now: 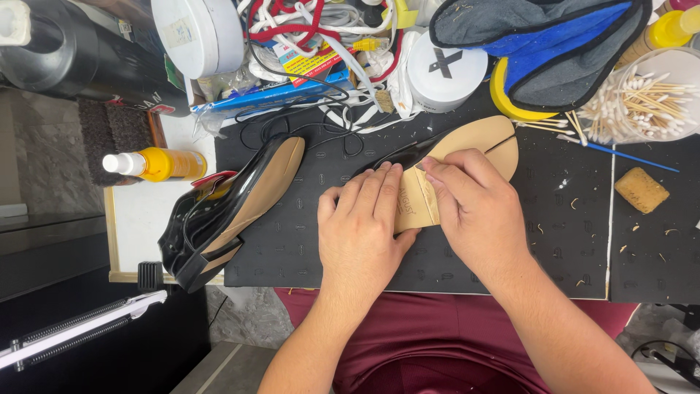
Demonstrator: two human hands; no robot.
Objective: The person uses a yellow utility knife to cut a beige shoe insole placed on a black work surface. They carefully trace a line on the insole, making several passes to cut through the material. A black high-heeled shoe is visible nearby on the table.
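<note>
A glossy black shoe with a tan sole (pixel 474 138) lies sole-up on the black work mat (pixel 569 241). My left hand (pixel 361 219) rests over its heel end, fingers pressing the tan sole. Beside it, my right hand (pixel 474 208) presses down on the same sole, and a thin pale strip on the sole shows between the two hands. A second matching black shoe (pixel 226 208) lies on its side at the mat's left edge, untouched.
A yellow spray bottle (pixel 157 164) lies left of the mat. At the back sit a white round tub (pixel 446 73), tangled cords, a blue-grey cloth (pixel 539 44), and a clear cup of cotton swabs (pixel 645 98). A tan sponge (pixel 640 190) sits at right.
</note>
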